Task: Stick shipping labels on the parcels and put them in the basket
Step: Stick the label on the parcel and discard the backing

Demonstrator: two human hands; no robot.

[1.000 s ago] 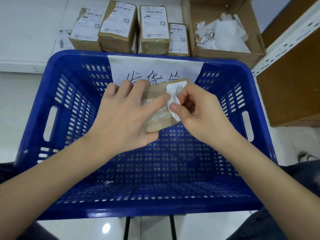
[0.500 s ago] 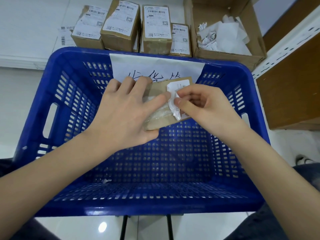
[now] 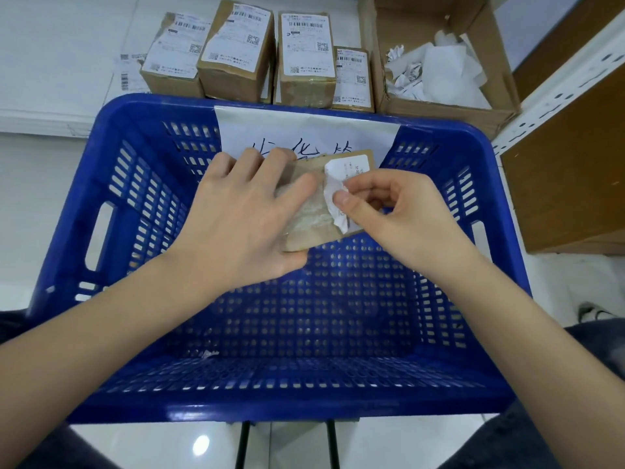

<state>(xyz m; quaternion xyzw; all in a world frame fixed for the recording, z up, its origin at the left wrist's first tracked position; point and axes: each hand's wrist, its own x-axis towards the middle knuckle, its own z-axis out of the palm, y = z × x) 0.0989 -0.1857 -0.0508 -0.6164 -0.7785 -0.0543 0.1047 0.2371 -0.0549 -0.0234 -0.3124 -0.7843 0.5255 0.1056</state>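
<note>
Loose label sheets (image 3: 130,71) lie flat on the white surface at far left, partly under the first box. Next to them, a row of four brown cardboard parcels (image 3: 236,49) stands just behind the basket's far rim, each with a white barcode label on top; the leftmost label is torn at a corner. Blue plastic basket (image 3: 111,231) fills the middle of the view, perforated walls and floor, handle slots on both sides, a white paper sign (image 3: 304,130) with handwritten characters hung on the far wall. A small white scrap sits on the basket floor near the front.

Left hand (image 3: 243,225) is held over the basket, fingers spread and curled around the left part of a small parcel (image 3: 314,228), thumb under its near edge, gripping it. The parcel is brown cardboard, wrapped in wrinkled clear tape across the middle, held in the air above the basket floor, tilted slightly. A white label (image 3: 350,165) sits on the parcel's right end, top part flat, lower part crumpled and lifted. Right hand (image 3: 399,214) pinches that crumpled edge between thumb and forefinger, other fingers curled in.

At far right, an open cardboard box (image 3: 500,93) holds crumpled white backing paper (image 3: 436,72). A wooden cabinet (image 3: 575,170) is beside it.
</note>
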